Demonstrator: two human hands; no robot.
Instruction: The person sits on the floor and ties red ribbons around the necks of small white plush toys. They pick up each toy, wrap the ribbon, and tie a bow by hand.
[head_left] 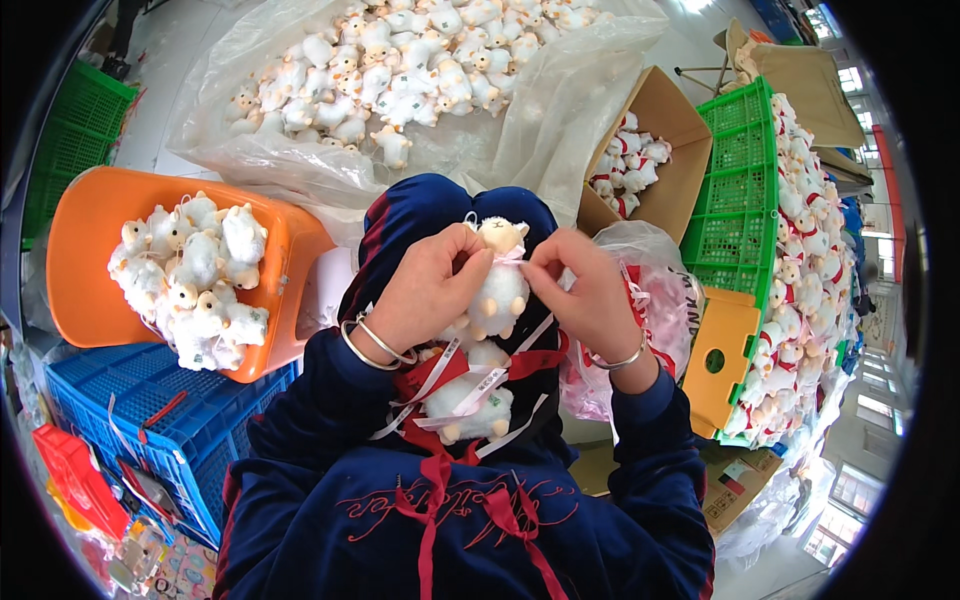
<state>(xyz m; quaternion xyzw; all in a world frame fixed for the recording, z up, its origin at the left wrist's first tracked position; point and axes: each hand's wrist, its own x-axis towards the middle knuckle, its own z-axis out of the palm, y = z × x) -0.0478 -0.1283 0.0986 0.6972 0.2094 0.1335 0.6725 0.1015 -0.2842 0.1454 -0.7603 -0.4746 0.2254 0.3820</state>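
Over my lap a small white plush sheep point(497, 295) lies face up, its cream head toward my knees and a hanging loop at its head. A pale pink ribbon point(510, 256) goes across its neck. My left hand point(435, 290) is closed in a pinch at the left side of the neck, on the ribbon; its fingertips are partly hidden. At the other side my right hand point(582, 288) pinches the ribbon between thumb and forefinger. Below, on my lap, another white plush toy point(470, 408) lies among red ribbons point(545, 362) and pale ribbon strips.
Left stands an orange chair point(85, 270) with white plush toys, above a blue crate point(215, 400). Ahead, plastic sheeting point(560, 100) carries a plush pile point(410, 80). Right are a cardboard box point(675, 125), a green crate point(735, 180) and a clear bag point(645, 255) of ribbons.
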